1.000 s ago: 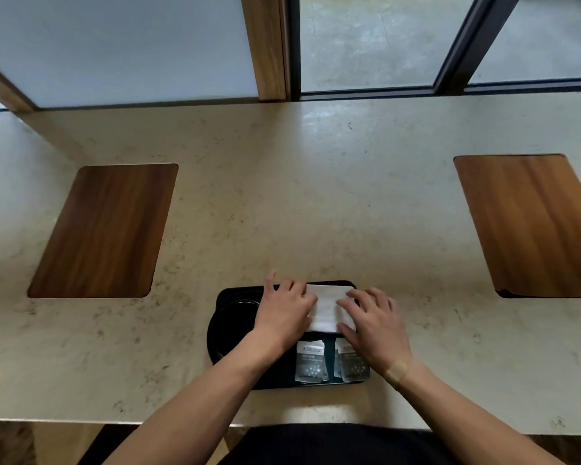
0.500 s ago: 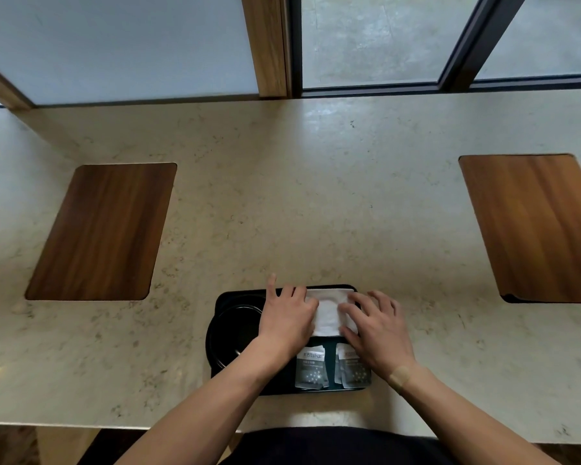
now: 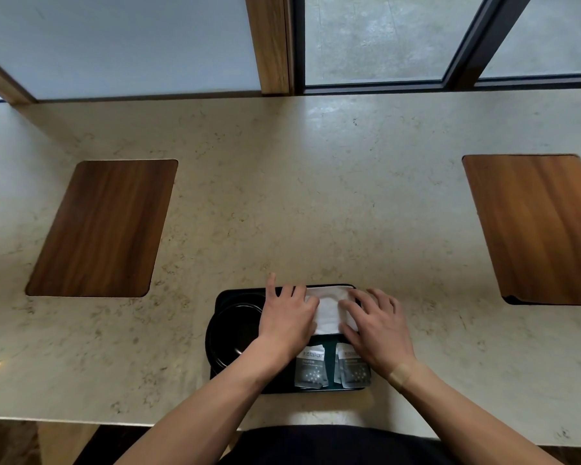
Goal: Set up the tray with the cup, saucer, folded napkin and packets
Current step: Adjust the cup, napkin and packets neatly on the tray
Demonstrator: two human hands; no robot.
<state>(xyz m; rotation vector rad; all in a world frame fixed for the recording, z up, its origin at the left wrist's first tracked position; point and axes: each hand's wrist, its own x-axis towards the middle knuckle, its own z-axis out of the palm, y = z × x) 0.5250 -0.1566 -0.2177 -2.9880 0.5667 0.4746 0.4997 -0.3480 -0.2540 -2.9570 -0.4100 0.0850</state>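
Fingers of the left hand (image 3: 287, 318) and right hand (image 3: 378, 325) are being laid flat, uncurled, on the white folded napkin (image 3: 329, 310), lower centre, in the black tray (image 3: 222, 297) above two packets (image 3: 311, 367).

— How many things do you count?
— One black tray (image 3: 222, 297), one saucer (image 3: 230, 330), one white napkin (image 3: 329, 310), two packets (image 3: 309, 367) (image 3: 353, 369) (both grey), two wooden boards (image 3: 103, 229) (image 3: 537, 226), two hands (image 3: 287, 317) (image 3: 378, 325).
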